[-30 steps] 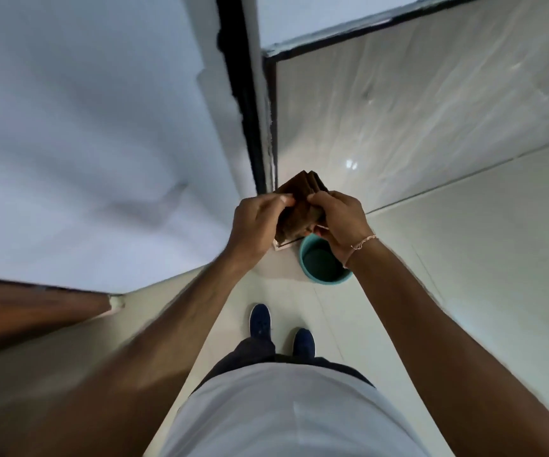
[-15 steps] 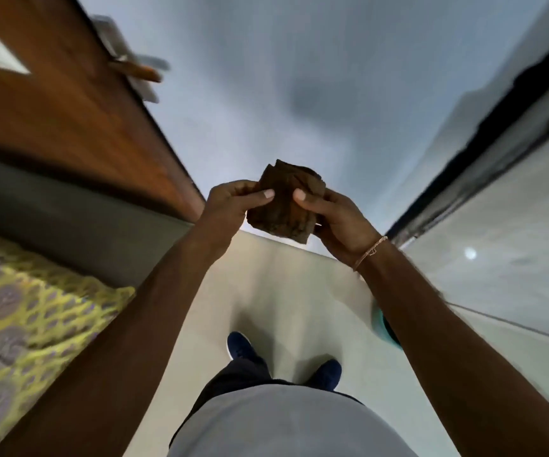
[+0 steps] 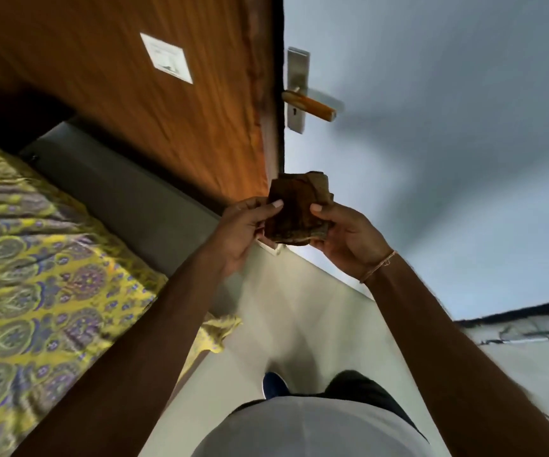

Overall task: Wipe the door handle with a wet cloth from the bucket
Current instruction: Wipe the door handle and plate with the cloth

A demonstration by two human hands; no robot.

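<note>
Right now both my hands pinch the folded brown cloth (image 3: 297, 209), left hand (image 3: 243, 230) and right hand (image 3: 348, 240) at its sides; the door handle (image 3: 311, 105) sits above and apart on the door edge, its lever pointing right, nearer my right hand

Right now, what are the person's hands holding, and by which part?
A folded brown cloth, pinched at its side edges: left hand on the left, right hand on the right.
</note>
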